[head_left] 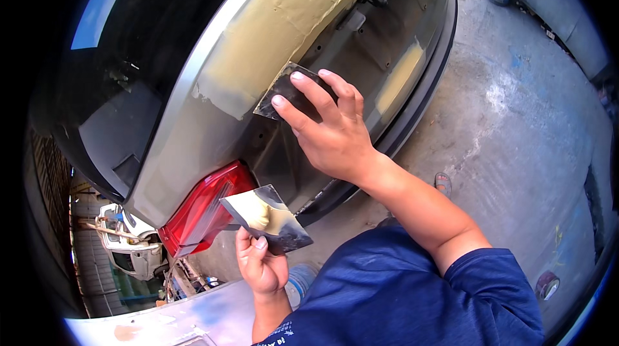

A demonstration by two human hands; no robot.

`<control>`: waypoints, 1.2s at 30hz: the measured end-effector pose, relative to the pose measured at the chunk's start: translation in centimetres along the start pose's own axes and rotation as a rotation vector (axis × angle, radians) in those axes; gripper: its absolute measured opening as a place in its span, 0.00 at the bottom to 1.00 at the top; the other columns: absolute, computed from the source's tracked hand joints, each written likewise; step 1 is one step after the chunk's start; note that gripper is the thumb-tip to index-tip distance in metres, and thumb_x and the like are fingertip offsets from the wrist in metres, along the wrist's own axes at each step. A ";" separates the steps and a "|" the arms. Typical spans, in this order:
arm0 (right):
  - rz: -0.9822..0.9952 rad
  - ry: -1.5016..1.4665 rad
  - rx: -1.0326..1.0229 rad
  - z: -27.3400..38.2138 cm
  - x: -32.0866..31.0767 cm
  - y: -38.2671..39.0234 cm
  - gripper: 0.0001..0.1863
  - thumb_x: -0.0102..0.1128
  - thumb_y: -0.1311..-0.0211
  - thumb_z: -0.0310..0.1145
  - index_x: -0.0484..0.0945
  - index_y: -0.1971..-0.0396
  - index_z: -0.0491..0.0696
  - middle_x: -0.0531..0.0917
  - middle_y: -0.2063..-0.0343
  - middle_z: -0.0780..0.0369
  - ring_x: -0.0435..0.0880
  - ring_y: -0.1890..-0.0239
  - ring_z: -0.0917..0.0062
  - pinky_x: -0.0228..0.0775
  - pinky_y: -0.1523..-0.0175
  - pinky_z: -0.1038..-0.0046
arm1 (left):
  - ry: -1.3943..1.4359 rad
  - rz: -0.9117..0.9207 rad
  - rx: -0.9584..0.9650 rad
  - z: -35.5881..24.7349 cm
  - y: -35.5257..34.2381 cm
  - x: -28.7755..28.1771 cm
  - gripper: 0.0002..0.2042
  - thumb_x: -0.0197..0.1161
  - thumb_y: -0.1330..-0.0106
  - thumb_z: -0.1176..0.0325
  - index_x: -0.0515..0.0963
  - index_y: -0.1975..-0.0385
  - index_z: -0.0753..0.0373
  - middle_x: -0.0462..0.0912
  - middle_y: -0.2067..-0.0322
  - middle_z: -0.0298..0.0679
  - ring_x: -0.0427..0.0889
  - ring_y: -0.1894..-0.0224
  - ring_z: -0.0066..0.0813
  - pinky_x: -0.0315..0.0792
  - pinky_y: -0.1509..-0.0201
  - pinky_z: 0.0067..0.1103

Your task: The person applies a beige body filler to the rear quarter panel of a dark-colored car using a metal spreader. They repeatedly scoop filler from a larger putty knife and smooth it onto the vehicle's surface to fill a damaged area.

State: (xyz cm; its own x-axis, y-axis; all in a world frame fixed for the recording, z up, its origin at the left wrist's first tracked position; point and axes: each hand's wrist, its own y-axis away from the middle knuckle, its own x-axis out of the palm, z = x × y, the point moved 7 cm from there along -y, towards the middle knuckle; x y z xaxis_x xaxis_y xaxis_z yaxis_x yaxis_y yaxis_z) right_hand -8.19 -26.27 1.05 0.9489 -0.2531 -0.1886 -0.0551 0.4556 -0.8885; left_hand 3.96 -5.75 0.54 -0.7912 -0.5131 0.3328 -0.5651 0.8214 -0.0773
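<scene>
Your left fingers hold a dark square plate with soft cream paste remaining; right fingers grip a thin black spreader; the silver car panel is already cream-coated at far side.

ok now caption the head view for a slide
Right hand holds a dark spreader at a cream-coated car panel; left hand holds a dark plate bearing cream paste.

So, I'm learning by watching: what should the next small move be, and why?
Probably a light stroke of the dark blade along the edge of the cream patch. The right hand holds the blade at that edge, which looks ragged; the plate in the left hand carries cream paste.
</scene>
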 end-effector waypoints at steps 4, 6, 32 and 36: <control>0.027 0.018 -0.011 -0.1 0.2 0.2 0.27 0.63 0.55 0.28 0.78 0.50 0.62 0.67 0.39 0.63 0.62 0.41 0.59 0.54 0.41 0.60 | 0.005 -0.018 -0.012 0.4 0.3 0.0 0.24 0.50 0.40 0.78 0.65 0.41 0.70 0.73 0.44 0.47 0.72 0.40 0.38 0.63 0.33 0.34; 0.045 0.022 -0.013 -0.3 0.2 0.5 0.27 0.62 0.55 0.28 0.77 0.50 0.61 0.67 0.39 0.64 0.63 0.41 0.59 0.54 0.41 0.60 | 0.013 -0.029 -0.013 0.6 0.3 -0.2 0.24 0.49 0.41 0.78 0.65 0.41 0.70 0.74 0.44 0.47 0.72 0.40 0.38 0.63 0.33 0.34; 0.070 -0.005 0.049 -0.1 0.5 1.6 0.29 0.66 0.56 0.25 0.77 0.50 0.61 0.69 0.42 0.63 0.63 0.41 0.60 0.57 0.41 0.62 | 0.009 -0.013 -0.001 0.5 0.2 -0.4 0.25 0.49 0.41 0.78 0.65 0.41 0.69 0.73 0.43 0.47 0.71 0.39 0.39 0.62 0.32 0.36; 0.041 -0.015 0.033 -0.2 0.1 1.1 0.27 0.64 0.54 0.27 0.77 0.50 0.61 0.67 0.41 0.63 0.63 0.41 0.59 0.56 0.40 0.60 | 0.009 -0.015 -0.005 0.5 0.4 -0.5 0.24 0.49 0.41 0.78 0.65 0.41 0.69 0.73 0.43 0.47 0.72 0.40 0.39 0.62 0.32 0.36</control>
State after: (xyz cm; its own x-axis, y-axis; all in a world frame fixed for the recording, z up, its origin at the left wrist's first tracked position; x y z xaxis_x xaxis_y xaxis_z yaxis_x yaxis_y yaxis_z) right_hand -8.23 -25.97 0.01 0.9506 -0.2211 -0.2180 -0.0839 0.4932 -0.8659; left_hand 3.99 -5.33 -0.16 -0.7806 -0.5230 0.3423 -0.5755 0.8150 -0.0673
